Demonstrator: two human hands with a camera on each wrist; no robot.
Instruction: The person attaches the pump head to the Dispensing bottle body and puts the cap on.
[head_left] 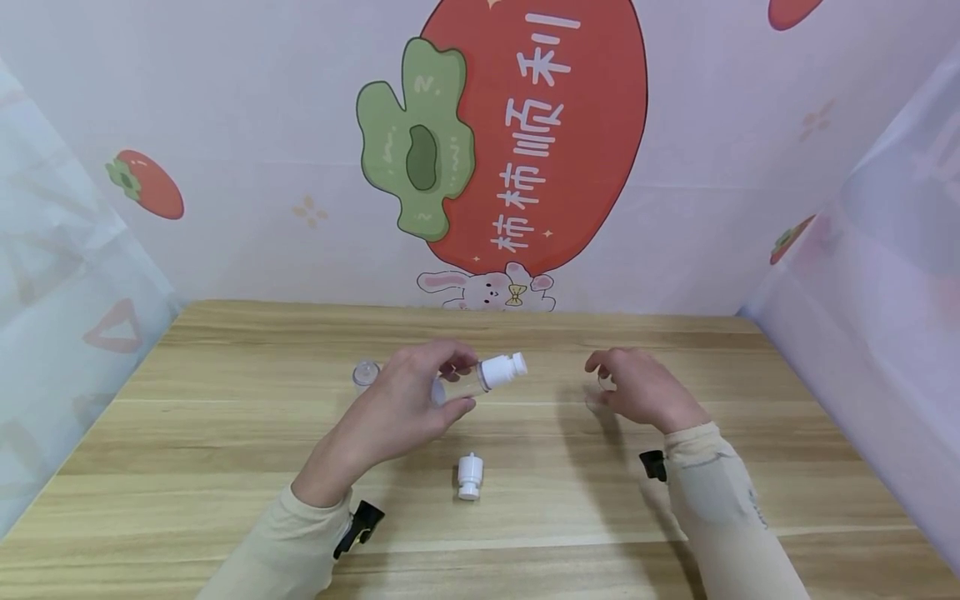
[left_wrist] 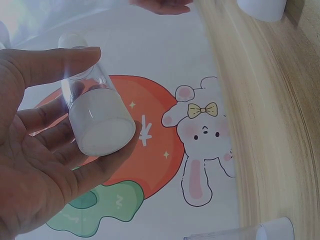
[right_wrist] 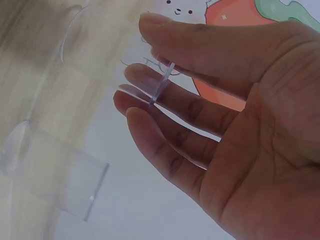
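Observation:
My left hand [head_left: 405, 392] grips a clear bottle [left_wrist: 102, 117] with a white base, tilted above the table. A white pump head [head_left: 502, 370] sits on its end and points right. In the right wrist view, thumb and fingers of my right hand [right_wrist: 215, 100] hold a thin clear plastic cap [right_wrist: 162, 82]; its far part blends into the background. Another clear cap [right_wrist: 57, 175] is at the table beyond those fingers. A loose white pump head [head_left: 470, 477] lies on the table between the forearms.
Behind my left hand stands another clear bottle [head_left: 366, 373], partly hidden by it. The wooden table [head_left: 540, 533] meets a printed cloth backdrop [head_left: 300, 167] at its far edge, with side cloths [head_left: 60, 275] left and right.

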